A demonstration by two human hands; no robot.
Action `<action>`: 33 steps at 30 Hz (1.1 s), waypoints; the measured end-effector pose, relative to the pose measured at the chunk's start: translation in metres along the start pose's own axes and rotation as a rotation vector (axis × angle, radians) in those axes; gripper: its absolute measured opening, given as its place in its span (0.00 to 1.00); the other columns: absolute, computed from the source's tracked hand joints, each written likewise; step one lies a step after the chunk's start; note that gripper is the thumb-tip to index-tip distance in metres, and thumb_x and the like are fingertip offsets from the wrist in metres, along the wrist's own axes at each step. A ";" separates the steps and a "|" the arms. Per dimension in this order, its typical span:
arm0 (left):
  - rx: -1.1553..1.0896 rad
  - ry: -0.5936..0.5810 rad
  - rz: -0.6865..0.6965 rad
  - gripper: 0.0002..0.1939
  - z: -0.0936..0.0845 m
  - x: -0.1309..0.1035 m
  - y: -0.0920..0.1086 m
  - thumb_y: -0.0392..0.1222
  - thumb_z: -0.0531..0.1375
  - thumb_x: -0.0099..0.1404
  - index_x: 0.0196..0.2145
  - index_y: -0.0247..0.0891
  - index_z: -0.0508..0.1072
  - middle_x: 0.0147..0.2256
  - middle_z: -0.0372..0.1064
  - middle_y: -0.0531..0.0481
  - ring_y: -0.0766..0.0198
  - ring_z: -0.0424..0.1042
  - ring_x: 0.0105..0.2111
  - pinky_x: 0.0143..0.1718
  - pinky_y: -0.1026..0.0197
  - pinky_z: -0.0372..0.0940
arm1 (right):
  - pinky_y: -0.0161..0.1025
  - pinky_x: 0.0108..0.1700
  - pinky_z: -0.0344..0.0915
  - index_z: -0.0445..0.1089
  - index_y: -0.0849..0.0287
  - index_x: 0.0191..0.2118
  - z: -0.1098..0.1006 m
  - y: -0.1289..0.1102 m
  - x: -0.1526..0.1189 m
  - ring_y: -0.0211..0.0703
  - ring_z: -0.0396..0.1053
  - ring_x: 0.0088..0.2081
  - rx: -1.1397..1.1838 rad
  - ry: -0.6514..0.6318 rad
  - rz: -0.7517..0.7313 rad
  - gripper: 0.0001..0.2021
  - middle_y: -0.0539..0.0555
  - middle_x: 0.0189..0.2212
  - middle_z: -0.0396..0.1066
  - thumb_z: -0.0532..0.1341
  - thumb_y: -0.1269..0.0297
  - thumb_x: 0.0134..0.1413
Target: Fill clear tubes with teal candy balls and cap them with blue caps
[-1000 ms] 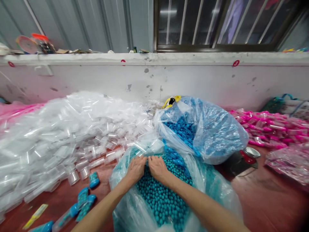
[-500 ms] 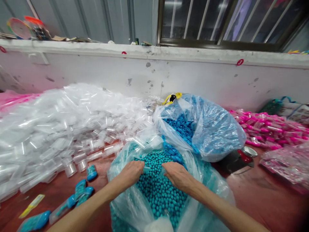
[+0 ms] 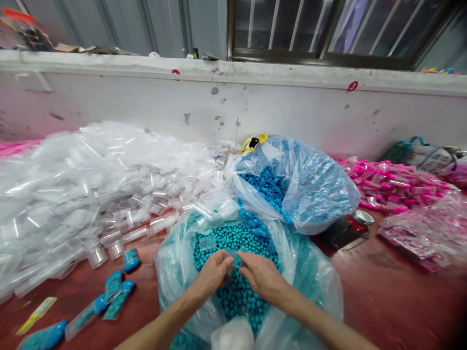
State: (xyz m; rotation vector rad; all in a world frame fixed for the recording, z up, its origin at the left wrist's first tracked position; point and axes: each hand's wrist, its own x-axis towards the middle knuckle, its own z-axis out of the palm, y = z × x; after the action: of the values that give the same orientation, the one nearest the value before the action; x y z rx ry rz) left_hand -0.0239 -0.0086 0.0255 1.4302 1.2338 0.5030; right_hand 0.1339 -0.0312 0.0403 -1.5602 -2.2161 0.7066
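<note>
My left hand [image 3: 215, 268] and my right hand [image 3: 261, 276] are close together over an open plastic bag [image 3: 175, 272] full of small teal beads [image 3: 233, 236]. The fingers of both hands are bent and pinched, thumbs inward. Between the fingertips there seems to be a small see-through piece, too faint to make out. A clear plastic tube [image 3: 207, 243] lies on the beads just beyond my left hand. Several blue plastic caps [image 3: 253, 223] rest on the far rim of the bag. A white rounded object [image 3: 233, 334] sits at its near edge.
Clear plastic tubes [image 3: 109, 189] are heaped at the left. Behind the beads leans a bag of blue caps [image 3: 264, 184]. Several bead-filled tubes with blue ends [image 3: 118, 297] lie front left. A dark jar-like object [image 3: 346, 231] and pink packaged items [image 3: 394, 182] are at the right.
Both hands have come closer together and lower over the beads, fingertips nearly meeting. The clear tube on the beads now shows beyond my left hand. The whole view has shifted slightly.
</note>
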 end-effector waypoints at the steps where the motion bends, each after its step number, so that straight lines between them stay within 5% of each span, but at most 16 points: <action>1: 0.127 0.060 0.034 0.14 -0.004 -0.001 -0.004 0.48 0.46 0.60 0.33 0.35 0.63 0.24 0.64 0.52 0.66 0.65 0.22 0.21 0.66 0.58 | 0.37 0.38 0.60 0.63 0.58 0.46 -0.005 0.001 0.001 0.43 0.65 0.39 -0.139 0.005 0.004 0.13 0.54 0.36 0.68 0.51 0.70 0.55; 4: 0.603 0.187 0.119 0.11 -0.014 -0.003 -0.009 0.41 0.47 0.61 0.40 0.36 0.62 0.27 0.67 0.50 0.62 0.67 0.29 0.30 0.63 0.59 | 0.36 0.35 0.59 0.64 0.55 0.44 -0.010 0.003 0.011 0.43 0.63 0.39 -0.426 0.014 -0.090 0.12 0.54 0.38 0.65 0.49 0.72 0.56; 8: 1.100 0.304 0.112 0.11 -0.024 0.004 -0.004 0.34 0.46 0.61 0.38 0.38 0.66 0.36 0.67 0.45 0.58 0.67 0.37 0.35 0.61 0.59 | 0.39 0.34 0.58 0.66 0.57 0.36 0.009 0.005 0.028 0.47 0.63 0.39 -0.530 -0.079 -0.179 0.10 0.56 0.36 0.66 0.49 0.73 0.56; 14: 1.110 0.602 0.144 0.21 -0.035 0.012 0.009 0.36 0.47 0.61 0.53 0.35 0.58 0.44 0.63 0.38 0.53 0.65 0.41 0.38 0.56 0.60 | 0.36 0.33 0.60 0.63 0.61 0.33 0.010 0.017 0.031 0.42 0.67 0.34 -0.293 -0.061 0.008 0.06 0.56 0.34 0.68 0.51 0.73 0.53; 16: 0.839 0.470 0.165 0.22 -0.022 0.008 0.008 0.43 0.49 0.61 0.53 0.34 0.58 0.40 0.65 0.40 0.54 0.66 0.39 0.37 0.57 0.60 | 0.34 0.29 0.61 0.61 0.61 0.35 0.009 0.018 0.028 0.38 0.68 0.28 -0.085 -0.090 0.086 0.05 0.51 0.27 0.68 0.50 0.70 0.54; 19: 0.259 0.127 0.044 0.23 0.005 0.004 0.000 0.50 0.46 0.60 0.49 0.34 0.59 0.30 0.67 0.49 0.61 0.68 0.27 0.25 0.63 0.62 | 0.31 0.20 0.61 0.57 0.60 0.38 0.021 0.014 0.024 0.34 0.63 0.16 0.530 -0.189 0.294 0.08 0.43 0.16 0.61 0.47 0.64 0.55; 22: -0.011 0.062 -0.060 0.19 0.016 0.003 -0.008 0.50 0.44 0.59 0.44 0.35 0.58 0.27 0.65 0.52 0.65 0.65 0.20 0.17 0.66 0.58 | 0.29 0.17 0.59 0.58 0.60 0.37 0.031 0.010 0.018 0.33 0.61 0.13 0.770 -0.228 0.336 0.08 0.41 0.14 0.59 0.48 0.63 0.52; 25: 0.256 0.139 0.010 0.12 0.004 0.001 -0.010 0.43 0.48 0.57 0.39 0.37 0.60 0.28 0.67 0.51 0.63 0.68 0.27 0.28 0.64 0.61 | 0.30 0.21 0.59 0.64 0.59 0.31 0.018 0.016 0.012 0.33 0.64 0.17 0.527 -0.143 0.188 0.07 0.45 0.18 0.64 0.51 0.67 0.50; 28: 0.675 0.130 0.044 0.09 -0.006 0.002 -0.005 0.35 0.51 0.55 0.36 0.37 0.63 0.33 0.69 0.45 0.57 0.68 0.38 0.39 0.60 0.59 | 0.33 0.33 0.61 0.68 0.59 0.30 -0.013 0.027 0.017 0.38 0.68 0.30 0.229 0.135 0.070 0.09 0.50 0.26 0.70 0.51 0.68 0.52; 33: 0.850 0.010 -0.031 0.13 0.018 0.026 0.000 0.31 0.50 0.55 0.38 0.32 0.67 0.38 0.70 0.36 0.51 0.68 0.40 0.40 0.55 0.58 | 0.33 0.43 0.58 0.66 0.57 0.40 -0.047 0.038 0.065 0.38 0.66 0.41 -0.175 0.302 0.037 0.12 0.51 0.38 0.70 0.47 0.68 0.57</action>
State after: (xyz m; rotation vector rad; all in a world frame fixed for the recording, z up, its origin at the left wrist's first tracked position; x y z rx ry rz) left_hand 0.0007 0.0063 0.0124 2.0970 1.5615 -0.0727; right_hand 0.1660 0.0501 0.0570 -1.6687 -2.0726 0.2679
